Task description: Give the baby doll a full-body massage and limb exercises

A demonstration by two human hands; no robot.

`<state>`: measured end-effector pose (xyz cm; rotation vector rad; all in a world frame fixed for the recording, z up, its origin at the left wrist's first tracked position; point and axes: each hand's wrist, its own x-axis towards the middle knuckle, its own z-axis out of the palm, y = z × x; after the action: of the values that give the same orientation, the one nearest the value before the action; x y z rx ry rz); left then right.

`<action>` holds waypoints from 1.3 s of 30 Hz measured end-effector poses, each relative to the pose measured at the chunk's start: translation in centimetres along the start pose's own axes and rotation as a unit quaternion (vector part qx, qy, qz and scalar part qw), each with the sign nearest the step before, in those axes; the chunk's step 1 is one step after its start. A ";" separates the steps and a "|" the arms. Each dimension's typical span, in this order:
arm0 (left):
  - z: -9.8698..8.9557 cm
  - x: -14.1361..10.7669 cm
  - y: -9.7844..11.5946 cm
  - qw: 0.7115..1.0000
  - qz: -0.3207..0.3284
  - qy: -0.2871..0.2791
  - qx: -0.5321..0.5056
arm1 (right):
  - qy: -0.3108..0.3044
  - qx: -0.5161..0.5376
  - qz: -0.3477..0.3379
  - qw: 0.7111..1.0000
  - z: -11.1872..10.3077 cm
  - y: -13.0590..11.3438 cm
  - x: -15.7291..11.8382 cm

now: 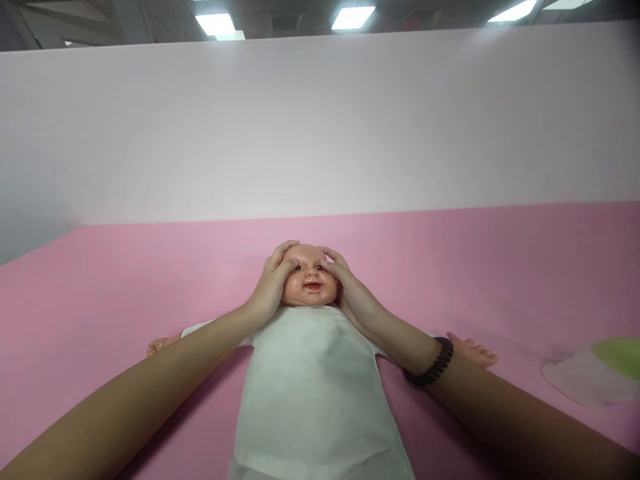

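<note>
A baby doll lies on its back, its vinyl head (310, 283) towards the far side and a white cloth garment (310, 393) covering its body. My left hand (274, 281) cups the left side of the picture's doll head, fingers over the brow. My right hand (346, 283) holds the opposite side the same way, with a dark beaded bracelet (434, 362) on that wrist. The doll's arms stretch outward, one small hand (157, 346) beyond my left forearm and the other (471, 350) beyond my right wrist.
The doll lies on a pink surface (125, 300) that meets a pale wall (320, 127) at its far edge. At the right stands a translucent pad or wrap (583, 377) with a green item (620, 355) on it. Ceiling lights shine above the wall.
</note>
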<state>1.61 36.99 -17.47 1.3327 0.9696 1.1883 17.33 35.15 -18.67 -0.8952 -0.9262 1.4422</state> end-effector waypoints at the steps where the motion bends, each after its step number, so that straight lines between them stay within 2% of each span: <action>1: -0.2 -0.1 0.0 1.000 -0.001 -0.007 0.002 | -0.010 0.009 0.005 1.000 0.0 -0.2 -0.2; 4: -1.0 -0.2 0.0 0.999 0.003 -0.044 0.025 | -0.060 0.010 0.024 0.998 -0.2 -0.8 -0.8; 9: -2.7 -0.1 -0.3 0.985 0.002 -0.170 0.013 | -0.139 -0.039 0.068 0.987 -1.5 -1.7 -1.2; 11: -2.9 0.1 -0.5 0.981 0.006 -0.196 0.004 | -0.158 -0.049 0.072 0.984 -1.9 -1.9 -1.1; 21: -2.4 -0.7 -0.9 0.983 0.013 -0.185 -0.011 | -0.211 -0.022 0.064 0.975 -2.2 -1.7 -0.9; 27: -2.5 -1.6 -1.1 0.986 0.053 -0.153 0.047 | -0.213 -0.005 0.067 0.975 -2.1 -2.0 -1.3; 31: -2.5 -2.1 -1.3 0.984 0.068 -0.166 0.020 | -0.208 0.009 0.055 0.977 -2.4 -1.8 -1.2; 36: -2.5 -2.3 -1.4 0.982 0.048 -0.182 -0.030 | -0.223 0.019 0.044 0.974 -2.7 -1.5 -1.3; 39: -2.6 -2.3 -1.2 0.981 0.042 -0.190 -0.023 | -0.222 0.009 0.051 0.974 -2.4 -1.5 -1.4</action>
<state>-1.22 35.38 -19.12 1.5077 0.6132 0.9638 20.24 33.93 -18.28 -0.6206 -1.2066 1.7767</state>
